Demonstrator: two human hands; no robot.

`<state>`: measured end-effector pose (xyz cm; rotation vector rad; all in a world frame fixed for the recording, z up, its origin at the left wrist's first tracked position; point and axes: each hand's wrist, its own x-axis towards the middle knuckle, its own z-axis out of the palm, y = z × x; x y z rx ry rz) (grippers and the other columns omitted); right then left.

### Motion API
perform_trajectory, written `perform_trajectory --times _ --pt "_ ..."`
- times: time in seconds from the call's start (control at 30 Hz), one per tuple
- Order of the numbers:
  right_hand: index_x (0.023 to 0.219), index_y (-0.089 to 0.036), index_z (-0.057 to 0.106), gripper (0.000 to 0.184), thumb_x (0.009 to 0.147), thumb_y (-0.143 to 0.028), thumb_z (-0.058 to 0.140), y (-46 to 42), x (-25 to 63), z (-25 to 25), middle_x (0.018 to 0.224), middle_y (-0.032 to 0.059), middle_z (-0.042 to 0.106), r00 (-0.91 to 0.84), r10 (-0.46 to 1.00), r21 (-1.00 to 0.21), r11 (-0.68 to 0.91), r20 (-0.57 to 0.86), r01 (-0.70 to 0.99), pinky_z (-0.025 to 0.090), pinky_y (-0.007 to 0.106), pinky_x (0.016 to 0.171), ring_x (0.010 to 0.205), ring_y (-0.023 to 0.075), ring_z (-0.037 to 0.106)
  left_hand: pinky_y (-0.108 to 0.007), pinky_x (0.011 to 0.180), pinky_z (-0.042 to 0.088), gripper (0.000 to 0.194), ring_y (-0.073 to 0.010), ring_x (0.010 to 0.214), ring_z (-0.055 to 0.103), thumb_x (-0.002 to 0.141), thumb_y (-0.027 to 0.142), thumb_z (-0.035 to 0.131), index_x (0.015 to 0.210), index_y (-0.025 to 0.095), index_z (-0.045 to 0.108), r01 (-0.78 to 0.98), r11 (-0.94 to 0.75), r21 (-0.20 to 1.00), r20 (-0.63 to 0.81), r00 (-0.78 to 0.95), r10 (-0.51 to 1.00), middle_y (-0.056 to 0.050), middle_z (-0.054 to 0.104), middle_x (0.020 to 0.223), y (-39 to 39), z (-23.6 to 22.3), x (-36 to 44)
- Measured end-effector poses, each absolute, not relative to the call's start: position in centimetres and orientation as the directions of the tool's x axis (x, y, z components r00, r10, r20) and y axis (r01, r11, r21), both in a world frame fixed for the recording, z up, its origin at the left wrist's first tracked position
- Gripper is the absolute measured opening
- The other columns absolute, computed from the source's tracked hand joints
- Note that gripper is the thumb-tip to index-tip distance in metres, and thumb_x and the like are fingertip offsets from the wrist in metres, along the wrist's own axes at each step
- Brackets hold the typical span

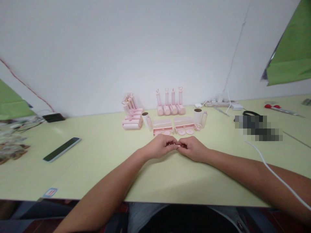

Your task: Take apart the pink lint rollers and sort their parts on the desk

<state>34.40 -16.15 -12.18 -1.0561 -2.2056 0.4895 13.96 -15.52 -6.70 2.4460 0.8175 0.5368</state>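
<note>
My left hand (162, 147) and my right hand (191, 148) meet over the middle of the table. Both have their fingertips pinched together around a small pale piece (179, 146), mostly hidden by the fingers, so its kind cannot be made out. Just beyond them lie two opened pink cases (162, 124) with clear covers, and round pink discs (185, 132) in front of the right one. A white roll (145, 120) with a brown core stands by the left case, another white roll (197, 116) by the right. Clear pink handles (204, 119) stand beside the rolls.
Pink mini lint rollers stand in two groups, one at left (132, 119) and one near the wall (170, 108). A phone (62, 149) lies left. At right are a power strip (218, 103), red-handled tool (279, 107) and white cable (272, 170) crossing over my right forearm.
</note>
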Motion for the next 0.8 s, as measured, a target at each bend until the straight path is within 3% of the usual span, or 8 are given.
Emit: perform_trajectory --times 0.1,0.23,0.37,0.5,0.8 --pt "0.068 -0.017 0.062 0.031 0.09 -0.037 0.055 -16.1 34.4 -12.2 0.056 -0.0022 0.054 -0.475 0.792 -0.581 0.607 0.384 0.543 0.031 0.024 0.055 0.054 0.0109 0.046 -0.024 0.059 0.039 0.025 -0.0142 0.064 0.056 0.089 0.037 0.056 0.09 0.017 0.072 0.494 -0.706 0.507 0.184 0.738 0.649 -0.004 0.068 0.074 -15.2 -6.6 13.7" --pt "0.081 -0.017 0.068 0.02 0.089 -0.031 0.057 -16.1 34.4 -12.2 0.06 -0.002 0.058 -0.476 0.793 -0.619 0.6 0.38 0.506 0.032 0.023 0.055 0.055 0.0108 0.049 -0.022 0.054 0.037 0.024 -0.0115 0.058 0.054 0.084 0.037 0.06 0.078 0.016 0.068 0.599 -0.638 0.483 0.11 0.681 0.724 -0.002 0.064 0.066 -13.9 -5.7 11.4" --pt "0.085 -0.016 0.069 0.017 0.087 -0.027 0.056 -16.1 34.5 -12.1 0.062 -0.0015 0.061 -0.485 0.796 -0.641 0.591 0.363 0.49 0.034 0.023 0.056 0.056 0.011 0.051 -0.02 0.044 0.035 0.018 -0.0107 0.045 0.053 0.079 0.034 0.061 0.082 0.016 0.062 0.786 -0.271 0.555 0.014 0.317 0.948 0.002 0.058 0.055 -10.8 -5.0 6.4" --pt "0.082 -0.016 0.069 0.017 0.087 -0.027 0.056 -16.0 34.4 -12.1 0.065 -0.0009 0.063 -0.493 0.795 -0.653 0.586 0.352 0.479 0.036 0.023 0.057 0.058 0.0111 0.052 -0.02 0.044 0.036 0.017 -0.0111 0.044 0.055 0.079 0.032 0.061 0.081 0.015 0.061 0.848 -0.04 0.528 0.133 -0.036 0.99 0.0 0.062 0.057 -7.7 -6.6 2.8" --pt "0.08 -0.016 0.068 0.016 0.086 -0.025 0.056 -15.9 34.5 -11.9 0.066 -0.0007 0.064 -0.495 0.795 -0.669 0.582 0.351 0.462 0.036 0.023 0.058 0.059 0.011 0.053 -0.027 0.062 0.041 0.025 -0.0203 0.072 0.064 0.077 0.04 0.063 0.083 0.017 0.069 0.926 -0.071 0.371 0.288 -0.042 0.957 -0.006 0.071 0.076 -4.2 -10.4 3.0"
